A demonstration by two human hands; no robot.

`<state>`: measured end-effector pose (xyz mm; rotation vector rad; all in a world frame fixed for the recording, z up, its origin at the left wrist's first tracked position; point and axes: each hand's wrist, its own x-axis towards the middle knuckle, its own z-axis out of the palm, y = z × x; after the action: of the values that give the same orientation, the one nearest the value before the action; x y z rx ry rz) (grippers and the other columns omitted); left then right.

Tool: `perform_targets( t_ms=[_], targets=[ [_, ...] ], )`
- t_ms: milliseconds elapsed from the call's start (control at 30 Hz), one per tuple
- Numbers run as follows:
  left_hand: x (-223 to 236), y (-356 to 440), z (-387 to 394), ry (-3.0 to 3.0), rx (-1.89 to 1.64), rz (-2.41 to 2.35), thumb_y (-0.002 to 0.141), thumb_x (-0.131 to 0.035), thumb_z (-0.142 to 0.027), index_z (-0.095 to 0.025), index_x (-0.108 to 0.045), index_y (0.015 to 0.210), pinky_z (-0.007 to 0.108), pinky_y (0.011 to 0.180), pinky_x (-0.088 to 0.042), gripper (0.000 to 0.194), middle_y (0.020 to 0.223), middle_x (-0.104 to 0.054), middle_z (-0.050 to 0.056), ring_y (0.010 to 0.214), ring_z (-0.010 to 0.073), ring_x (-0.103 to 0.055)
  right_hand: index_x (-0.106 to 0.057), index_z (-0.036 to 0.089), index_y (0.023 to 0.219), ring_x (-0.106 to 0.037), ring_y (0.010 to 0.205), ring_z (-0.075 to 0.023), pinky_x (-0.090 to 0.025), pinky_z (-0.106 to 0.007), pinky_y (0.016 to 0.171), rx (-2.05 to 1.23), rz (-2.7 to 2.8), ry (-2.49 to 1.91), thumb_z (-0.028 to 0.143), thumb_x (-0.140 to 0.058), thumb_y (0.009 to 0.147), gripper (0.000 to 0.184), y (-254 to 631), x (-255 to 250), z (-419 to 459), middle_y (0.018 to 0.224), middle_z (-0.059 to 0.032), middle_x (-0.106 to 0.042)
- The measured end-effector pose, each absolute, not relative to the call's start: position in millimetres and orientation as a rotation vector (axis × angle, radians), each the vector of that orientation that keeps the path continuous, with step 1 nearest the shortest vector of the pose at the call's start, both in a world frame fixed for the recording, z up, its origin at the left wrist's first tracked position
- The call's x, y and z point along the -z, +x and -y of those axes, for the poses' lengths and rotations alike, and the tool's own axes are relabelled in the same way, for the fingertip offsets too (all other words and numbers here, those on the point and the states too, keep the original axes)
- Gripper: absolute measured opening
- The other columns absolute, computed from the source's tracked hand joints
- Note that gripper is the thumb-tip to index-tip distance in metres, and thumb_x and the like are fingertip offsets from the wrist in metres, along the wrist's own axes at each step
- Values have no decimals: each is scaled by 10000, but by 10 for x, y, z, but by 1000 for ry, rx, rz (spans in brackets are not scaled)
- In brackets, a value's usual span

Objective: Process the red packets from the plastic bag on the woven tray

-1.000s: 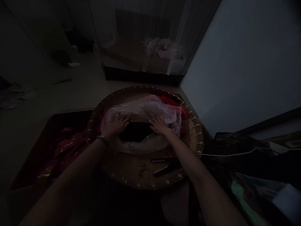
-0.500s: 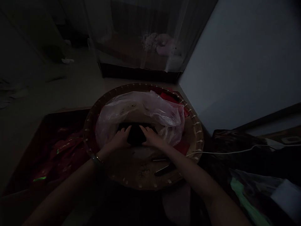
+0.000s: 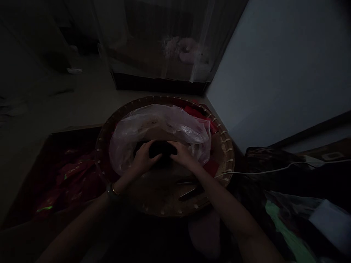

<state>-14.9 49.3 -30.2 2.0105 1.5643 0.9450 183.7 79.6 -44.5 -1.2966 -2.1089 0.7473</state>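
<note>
Black bundle sits in the round basket, its two ends held by the left hand and right hand, both partly curled, fingers along the far edge, thumbs nearer. Beyond the hands bulges a clear plastic bag; farther, red wrapping lies by the rim.

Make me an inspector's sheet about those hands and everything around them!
Surface: round brown woven tray with a bound rim.
Job's things: black object, shape lost in darkness; crumpled translucent plastic bag behind and beside it.
Clutter: two slim dark bars, possibly tools, in front; glossy red material far right.
Hands: left hand, right hand curved around the black object; grip unclear.
Cables: thin white cord crossing the right rim.
Surroundings: pale wall right; dark red packets left.
</note>
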Motion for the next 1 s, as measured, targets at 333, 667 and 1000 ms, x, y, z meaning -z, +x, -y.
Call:
perform_targets(
  t_ms=[333, 667, 1000],
  targets=[
    [501, -213, -509, 2097, -951, -1210, 773, -547, -195, -184, -571, 1141, 399, 985, -442, 370, 1270, -557, 93, 1147, 216, -546, -585, 225, 1196, -568, 997, -169, -453, -331, 904, -714, 2207, -1277, 50, -587, 716, 511, 1818, 345, -707, 1084, -67, -590],
    [467, -193, -451, 2262, -907, -1489, 843, -505, -221, -202, -608, 1101, 358, 848, -497, 278, 1135, -644, 61, 980, 206, -622, -705, 159, 852, -645, 796, -203, -475, -297, 740, -409, 1983, -2047, 230, -543, 786, 189, 3027, -96, -385, 849, -80, -702],
    [475, 40, -423, 2628, -809, -1157, 806, -562, -249, -188, -630, 1075, 435, 930, -426, 284, 1106, -644, 84, 1109, 270, -494, -537, 98, 1174, -581, 1022, -308, -449, -349, 808, -449, 2187, -2532, 387, -669, 703, 568, 2670, 386, -328, 1143, -197, -561]
  ],
)
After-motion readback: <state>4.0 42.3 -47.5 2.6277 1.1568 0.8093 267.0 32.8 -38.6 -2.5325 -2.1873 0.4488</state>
